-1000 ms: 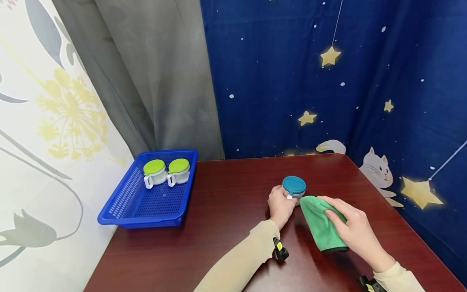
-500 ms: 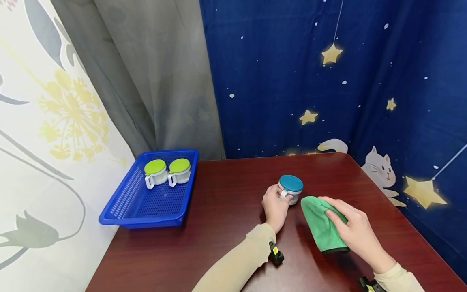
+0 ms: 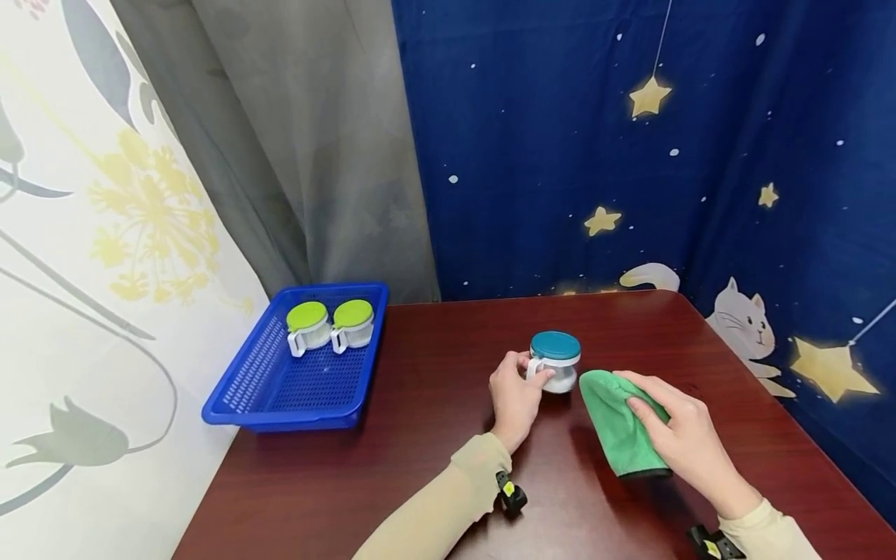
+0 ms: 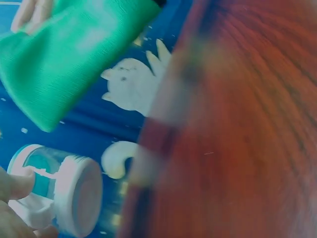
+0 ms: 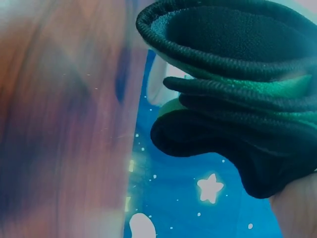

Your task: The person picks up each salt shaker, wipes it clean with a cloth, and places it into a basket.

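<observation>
A clear seasoning jar [image 3: 561, 379] with a teal lid and a white handle stands upright in my left hand [image 3: 514, 395], near the far right of the table. Thumb and fingers pinch it at the handle side; the left wrist view shows the jar [image 4: 79, 198] from its base end. To its right, my right hand [image 3: 689, 443] grips a folded green cloth [image 3: 616, 435] with a dark edge, thumb on the near face. In the right wrist view the cloth's dark-bound folds [image 5: 223, 124] hide most of that hand.
At the table's left side sits a blue plastic basket [image 3: 308, 393] holding two similar jars with lime-green lids [image 3: 308, 315]. The dark red table [image 3: 434, 389] reaches back to a grey curtain [image 3: 343, 155] and a blue star-patterned curtain [image 3: 532, 155].
My left hand has shifted left with the jar, and the jar's handle has turned toward the left. The right hand keeps the cloth almost where it was. The head view has swung slightly left.
</observation>
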`<state>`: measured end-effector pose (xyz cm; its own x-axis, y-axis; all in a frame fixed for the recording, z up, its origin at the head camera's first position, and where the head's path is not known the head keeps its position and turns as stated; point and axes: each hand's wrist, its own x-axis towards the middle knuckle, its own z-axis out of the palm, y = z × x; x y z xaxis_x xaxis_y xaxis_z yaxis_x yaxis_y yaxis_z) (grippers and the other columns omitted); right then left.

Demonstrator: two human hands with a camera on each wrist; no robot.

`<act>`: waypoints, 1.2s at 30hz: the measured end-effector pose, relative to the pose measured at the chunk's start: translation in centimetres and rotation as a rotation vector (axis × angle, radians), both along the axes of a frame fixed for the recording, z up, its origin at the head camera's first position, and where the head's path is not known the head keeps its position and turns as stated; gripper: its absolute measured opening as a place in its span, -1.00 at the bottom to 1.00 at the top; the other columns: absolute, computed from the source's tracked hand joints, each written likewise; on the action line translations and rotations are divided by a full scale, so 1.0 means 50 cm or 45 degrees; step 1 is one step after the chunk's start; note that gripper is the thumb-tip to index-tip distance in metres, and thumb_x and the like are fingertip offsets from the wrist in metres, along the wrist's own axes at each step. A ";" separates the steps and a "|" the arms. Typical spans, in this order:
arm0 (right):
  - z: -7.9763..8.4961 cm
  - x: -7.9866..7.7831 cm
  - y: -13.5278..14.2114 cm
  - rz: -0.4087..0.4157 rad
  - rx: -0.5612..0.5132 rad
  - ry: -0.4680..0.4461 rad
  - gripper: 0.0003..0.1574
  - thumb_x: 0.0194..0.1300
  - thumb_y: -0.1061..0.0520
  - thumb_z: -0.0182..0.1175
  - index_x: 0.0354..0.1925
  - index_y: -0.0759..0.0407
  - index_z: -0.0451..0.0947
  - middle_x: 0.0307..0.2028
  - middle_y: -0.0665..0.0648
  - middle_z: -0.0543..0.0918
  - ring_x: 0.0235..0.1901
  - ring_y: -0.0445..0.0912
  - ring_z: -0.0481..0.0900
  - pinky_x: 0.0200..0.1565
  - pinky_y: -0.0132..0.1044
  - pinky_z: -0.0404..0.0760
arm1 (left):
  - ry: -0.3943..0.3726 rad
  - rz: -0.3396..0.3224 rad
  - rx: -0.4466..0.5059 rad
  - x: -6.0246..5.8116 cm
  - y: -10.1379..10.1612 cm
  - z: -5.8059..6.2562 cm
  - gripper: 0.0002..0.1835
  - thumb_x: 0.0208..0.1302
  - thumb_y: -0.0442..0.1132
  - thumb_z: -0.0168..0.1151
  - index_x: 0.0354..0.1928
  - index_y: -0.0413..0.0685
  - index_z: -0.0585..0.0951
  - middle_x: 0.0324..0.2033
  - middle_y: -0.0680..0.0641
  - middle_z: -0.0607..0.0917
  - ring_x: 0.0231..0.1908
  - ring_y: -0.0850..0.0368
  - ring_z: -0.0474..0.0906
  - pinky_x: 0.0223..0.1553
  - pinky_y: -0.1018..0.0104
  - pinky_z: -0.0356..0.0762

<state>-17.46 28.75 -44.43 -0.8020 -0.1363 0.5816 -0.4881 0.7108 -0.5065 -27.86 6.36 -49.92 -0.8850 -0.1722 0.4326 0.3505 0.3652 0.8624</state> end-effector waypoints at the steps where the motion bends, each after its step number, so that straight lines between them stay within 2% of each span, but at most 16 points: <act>1: 0.003 -0.002 -0.001 -0.007 -0.005 0.014 -0.34 0.31 0.30 0.33 0.29 -0.15 0.54 0.11 -0.11 0.64 0.07 -0.32 0.56 0.07 -0.66 0.37 | -0.008 -0.026 0.020 0.005 -0.008 0.011 -0.59 -0.06 -0.11 0.66 -0.44 0.13 0.50 -0.13 0.18 0.76 -0.21 0.28 0.64 -0.24 0.33 0.62; 6: 0.026 -0.019 -0.024 -0.019 -0.056 0.190 -0.32 0.22 0.40 0.36 0.25 -0.04 0.59 0.06 -0.04 0.68 0.02 -0.31 0.58 0.06 -0.66 0.38 | -0.066 -0.192 0.161 0.029 -0.051 0.065 -0.63 -0.04 -0.17 0.65 -0.43 0.07 0.52 -0.15 0.13 0.77 -0.18 0.27 0.68 -0.20 0.32 0.66; 12: 0.056 -0.036 -0.124 0.048 -0.167 0.493 -0.35 0.09 0.45 0.40 0.17 0.14 0.65 0.02 0.11 0.70 0.01 -0.11 0.64 0.15 -0.54 0.42 | -0.161 -0.335 0.307 0.042 -0.099 0.116 -0.65 -0.01 -0.18 0.64 -0.42 -0.03 0.55 -0.16 0.10 0.76 -0.20 0.20 0.71 -0.19 0.25 0.69; 18: 0.074 -0.032 -0.201 0.060 -0.257 0.728 -0.38 0.00 0.49 0.39 0.09 0.27 0.67 0.02 0.25 0.69 0.02 0.08 0.66 0.20 -0.43 0.44 | -0.197 -0.579 0.489 0.044 -0.146 0.154 -0.76 0.09 -0.36 0.53 -0.36 -0.24 0.59 -0.07 -0.08 0.73 -0.15 0.00 0.71 -0.19 0.16 0.71; 22: 0.083 -0.037 -0.221 0.035 -0.141 0.777 -0.41 0.07 0.41 0.37 0.12 0.19 0.68 0.11 0.27 0.64 0.07 0.13 0.63 0.22 -0.41 0.43 | -0.163 -0.675 0.507 0.042 -0.174 0.177 -0.80 0.14 -0.42 0.48 -0.31 -0.32 0.59 0.01 -0.14 0.70 -0.06 -0.03 0.70 -0.12 0.15 0.69; 25: 0.084 -0.047 -0.229 -0.008 -0.012 0.831 -0.47 0.16 0.30 0.30 0.13 0.09 0.69 0.17 0.25 0.61 0.13 0.18 0.58 0.17 -0.26 0.53 | -0.167 -0.695 0.523 0.044 -0.185 0.187 -0.79 0.16 -0.42 0.47 -0.29 -0.34 0.59 0.03 -0.16 0.70 -0.05 -0.03 0.69 -0.10 0.14 0.68; 30: 0.095 -0.053 -0.241 -0.067 0.095 0.936 -0.52 0.17 0.22 0.31 0.09 0.01 0.72 0.19 0.23 0.61 0.18 0.27 0.53 -0.09 0.14 0.65 | -0.167 -0.709 0.563 0.052 -0.188 0.192 -0.81 0.18 -0.43 0.45 -0.28 -0.33 0.58 0.01 -0.18 0.70 -0.09 -0.03 0.70 -0.11 0.15 0.69; 32: 0.103 -0.053 -0.245 -0.066 0.145 0.984 -0.60 0.26 0.18 0.30 0.08 -0.01 0.73 0.18 0.24 0.62 0.17 0.28 0.54 -0.17 0.19 0.66 | -0.153 -0.725 0.575 0.052 -0.190 0.194 -0.81 0.19 -0.42 0.45 -0.28 -0.32 0.59 0.00 -0.20 0.70 -0.11 -0.02 0.71 -0.12 0.16 0.69; 36: 0.108 -0.055 -0.249 -0.018 0.258 1.105 -0.70 0.48 0.10 0.15 0.06 0.00 0.73 0.15 0.23 0.64 0.11 0.28 0.59 -0.30 0.19 0.67 | -0.135 -0.756 0.605 0.052 -0.204 0.204 -0.81 0.21 -0.40 0.43 -0.22 -0.33 0.62 -0.01 -0.21 0.70 -0.19 0.02 0.71 -0.16 0.17 0.70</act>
